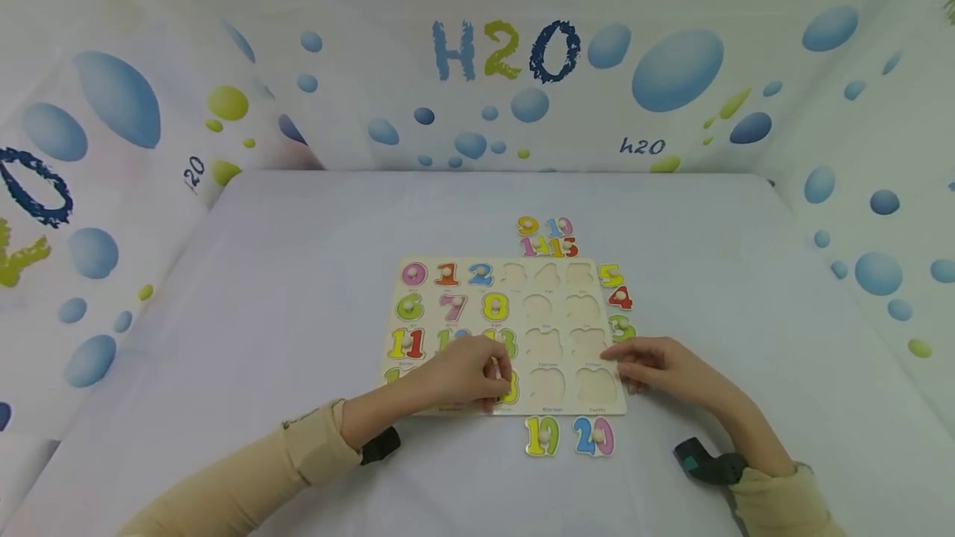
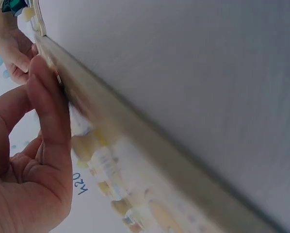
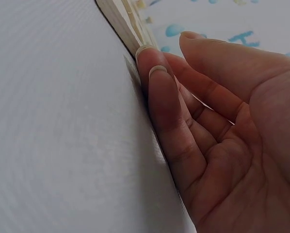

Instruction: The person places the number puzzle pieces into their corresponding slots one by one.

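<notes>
A wooden number puzzle board lies flat on the table, with pegged number pieces filling its left half and several bare hollows on its right. My left hand reaches over the lower edge. Its thumb and index finger meet at a yellow-green number piece in the bottom row, pinching at its peg, which the fingers mostly hide. In the left wrist view the left hand has its fingertips close to the board's surface. My right hand rests at the board's right edge with relaxed fingers, fingertips touching that edge.
Below the board lie the 19 piece and the 20 piece. Right of it are the 5, the 4 and a green 3. Above it lie the 9, 10, 14 and 15.
</notes>
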Motion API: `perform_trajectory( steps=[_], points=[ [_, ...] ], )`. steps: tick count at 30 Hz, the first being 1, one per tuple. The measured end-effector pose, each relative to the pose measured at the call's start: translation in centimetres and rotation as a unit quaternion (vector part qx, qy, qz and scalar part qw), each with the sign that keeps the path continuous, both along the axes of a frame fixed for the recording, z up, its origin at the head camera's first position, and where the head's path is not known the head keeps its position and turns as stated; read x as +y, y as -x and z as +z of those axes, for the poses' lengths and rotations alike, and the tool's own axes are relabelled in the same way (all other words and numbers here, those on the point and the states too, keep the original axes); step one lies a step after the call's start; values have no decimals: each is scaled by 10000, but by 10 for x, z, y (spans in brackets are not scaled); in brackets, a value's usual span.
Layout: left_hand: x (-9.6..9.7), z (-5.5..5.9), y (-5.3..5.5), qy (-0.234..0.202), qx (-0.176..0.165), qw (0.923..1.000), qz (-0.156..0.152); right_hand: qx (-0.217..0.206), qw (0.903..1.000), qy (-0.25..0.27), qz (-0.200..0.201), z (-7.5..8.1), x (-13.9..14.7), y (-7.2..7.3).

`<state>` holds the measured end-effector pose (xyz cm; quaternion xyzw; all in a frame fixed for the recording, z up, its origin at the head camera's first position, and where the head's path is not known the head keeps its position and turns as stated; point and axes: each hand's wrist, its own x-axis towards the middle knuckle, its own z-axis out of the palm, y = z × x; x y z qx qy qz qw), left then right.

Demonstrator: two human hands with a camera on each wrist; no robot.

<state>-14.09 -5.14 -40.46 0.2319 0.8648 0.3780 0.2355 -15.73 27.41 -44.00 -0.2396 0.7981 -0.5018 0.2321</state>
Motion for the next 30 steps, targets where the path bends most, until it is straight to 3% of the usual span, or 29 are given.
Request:
perform_trajectory(
  steps=[3, 8, 12, 18, 23, 27, 30],
  points=[
    [0, 1, -1, -54, 14, 10000, 17, 103, 9998, -171, -20, 2, 0, 0],
    [-3, -2, -6, -57, 377, 9991, -203, 505, 9969, -609, 41, 16, -2, -7],
    [-11, -3, -13, -104, 449, 9982, -378, 696, 9964, -383, 291, 30, -13, -20],
    [-25, 2, -26, -130, 556, 9971, -499, 486, 9935, -18, 1028, 39, -50, -46],
    [-33, 8, -37, -210, 502, 9972, -511, 304, 9907, -102, 1320, 33, -74, -60],
    [-43, 7, -42, -397, 297, 9973, -546, 392, 9887, -394, 1394, 30, -86, -61],
    [-52, 9, -43, -500, 92, 9960, -737, 420, 9880, -545, 1382, 31, -91, -60]
  ],
)
